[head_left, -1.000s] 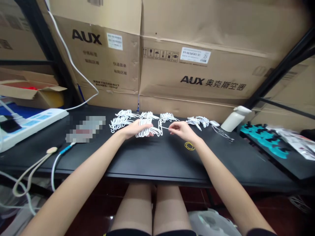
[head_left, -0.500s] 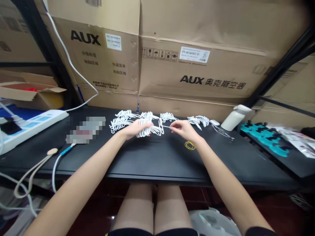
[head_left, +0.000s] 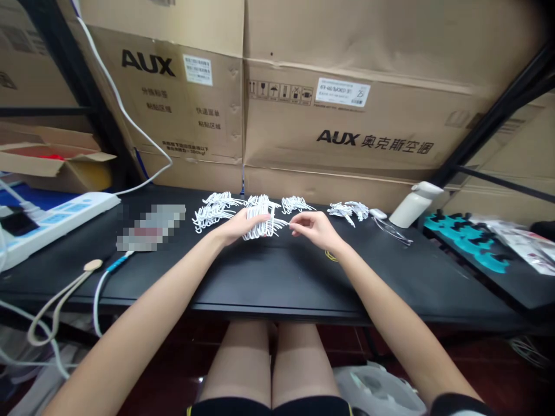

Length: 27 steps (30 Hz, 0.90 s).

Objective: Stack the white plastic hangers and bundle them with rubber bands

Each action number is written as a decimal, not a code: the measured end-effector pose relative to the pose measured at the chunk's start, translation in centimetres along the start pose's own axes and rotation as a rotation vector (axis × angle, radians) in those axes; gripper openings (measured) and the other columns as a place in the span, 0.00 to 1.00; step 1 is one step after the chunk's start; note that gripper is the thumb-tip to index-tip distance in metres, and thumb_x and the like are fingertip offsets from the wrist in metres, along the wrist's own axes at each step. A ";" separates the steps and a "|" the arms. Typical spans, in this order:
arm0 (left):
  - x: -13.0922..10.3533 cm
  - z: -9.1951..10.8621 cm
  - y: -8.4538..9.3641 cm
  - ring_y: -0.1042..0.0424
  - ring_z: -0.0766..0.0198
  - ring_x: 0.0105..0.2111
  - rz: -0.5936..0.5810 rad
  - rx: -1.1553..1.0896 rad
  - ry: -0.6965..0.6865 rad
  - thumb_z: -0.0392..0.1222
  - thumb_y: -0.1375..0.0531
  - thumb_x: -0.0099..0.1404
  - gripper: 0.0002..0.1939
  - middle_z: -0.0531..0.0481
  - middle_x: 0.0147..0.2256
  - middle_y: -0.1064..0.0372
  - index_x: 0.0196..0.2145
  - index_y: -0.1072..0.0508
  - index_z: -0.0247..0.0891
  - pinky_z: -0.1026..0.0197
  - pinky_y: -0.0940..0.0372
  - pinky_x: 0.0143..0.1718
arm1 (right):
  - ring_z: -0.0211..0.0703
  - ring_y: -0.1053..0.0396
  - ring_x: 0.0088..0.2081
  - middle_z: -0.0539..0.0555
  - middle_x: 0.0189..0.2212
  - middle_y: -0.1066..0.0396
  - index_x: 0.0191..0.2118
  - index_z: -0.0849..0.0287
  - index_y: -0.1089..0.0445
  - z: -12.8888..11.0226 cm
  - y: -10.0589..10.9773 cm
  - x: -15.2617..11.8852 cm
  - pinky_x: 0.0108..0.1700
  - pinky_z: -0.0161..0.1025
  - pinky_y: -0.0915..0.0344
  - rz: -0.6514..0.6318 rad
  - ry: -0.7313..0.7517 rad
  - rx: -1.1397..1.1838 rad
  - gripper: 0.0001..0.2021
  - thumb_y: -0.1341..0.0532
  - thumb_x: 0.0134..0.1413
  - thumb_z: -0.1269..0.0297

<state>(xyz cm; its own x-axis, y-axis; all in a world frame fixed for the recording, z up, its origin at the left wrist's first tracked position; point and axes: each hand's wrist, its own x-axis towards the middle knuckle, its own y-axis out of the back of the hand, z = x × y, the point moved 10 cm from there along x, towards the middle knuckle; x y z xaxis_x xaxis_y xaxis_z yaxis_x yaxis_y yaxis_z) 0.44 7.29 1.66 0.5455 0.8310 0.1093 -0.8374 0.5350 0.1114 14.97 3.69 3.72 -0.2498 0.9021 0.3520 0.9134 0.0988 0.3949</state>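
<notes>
While the left hand clasps the white hook bundle, the right hand pinches one stem by its end; gentle, level handling should keep pieces aligned.

Your left hand is curled in a grip, thumb uppermost, over the desk. Your right hand is near it, thumb and forefinger pinched. Both forearms slant inward across the front edge, your thighs below.

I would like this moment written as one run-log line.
left hand: gripping white wire bundle | right hand: at end of one strand, grip unclear | yellow loop: on black table, partly hidden
</notes>
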 end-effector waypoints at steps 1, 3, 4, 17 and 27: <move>0.0 -0.1 0.0 0.28 0.61 0.29 0.002 0.004 0.003 0.49 0.37 0.58 0.14 0.45 0.31 0.26 0.33 0.23 0.34 0.61 0.31 0.32 | 0.44 0.27 0.27 0.53 0.25 0.27 0.29 0.60 0.28 -0.1 0.0 0.0 0.35 0.44 0.27 -0.003 -0.002 0.005 0.15 0.35 0.47 0.51; 0.1 -0.2 -0.1 0.28 0.61 0.29 0.003 0.013 0.005 0.50 0.37 0.58 0.15 0.44 0.32 0.25 0.36 0.23 0.35 0.60 0.31 0.32 | 0.44 0.27 0.27 0.53 0.24 0.27 0.29 0.60 0.28 -0.2 -0.2 0.0 0.35 0.43 0.27 -0.018 -0.004 0.013 0.15 0.35 0.47 0.52; 0.2 -0.2 0.0 0.28 0.60 0.30 0.007 0.021 0.000 0.50 0.37 0.57 0.16 0.44 0.34 0.25 0.38 0.23 0.35 0.60 0.31 0.33 | 0.43 0.27 0.26 0.53 0.24 0.27 0.29 0.60 0.28 -0.2 -0.3 0.0 0.34 0.43 0.27 -0.027 -0.005 0.020 0.15 0.35 0.47 0.52; 0.2 -0.5 -0.3 0.26 0.61 0.29 -0.005 0.002 0.015 0.49 0.36 0.57 0.17 0.46 0.34 0.24 0.41 0.23 0.37 0.61 0.31 0.33 | 0.42 0.28 0.25 0.52 0.24 0.27 0.30 0.60 0.27 0.0 0.3 0.1 0.33 0.41 0.29 -0.059 -0.015 0.043 0.16 0.35 0.46 0.51; 0.1 -0.4 -0.1 0.24 0.57 0.31 0.030 -0.077 0.001 0.47 0.34 0.55 0.17 0.43 0.32 0.24 0.41 0.24 0.35 0.58 0.30 0.34 | 0.43 0.29 0.29 0.54 0.31 0.27 0.34 0.57 0.27 -1.7 -0.4 -0.5 0.36 0.41 0.32 -0.006 0.207 -0.279 0.12 0.43 0.58 0.56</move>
<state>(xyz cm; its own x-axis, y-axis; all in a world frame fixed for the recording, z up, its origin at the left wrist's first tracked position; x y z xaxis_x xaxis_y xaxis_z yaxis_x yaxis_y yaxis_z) 0.52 7.40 1.30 0.5198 0.8471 0.1107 -0.8538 0.5197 0.0318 14.16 2.47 4.86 -0.3413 0.7943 0.5025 0.7958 -0.0403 0.6043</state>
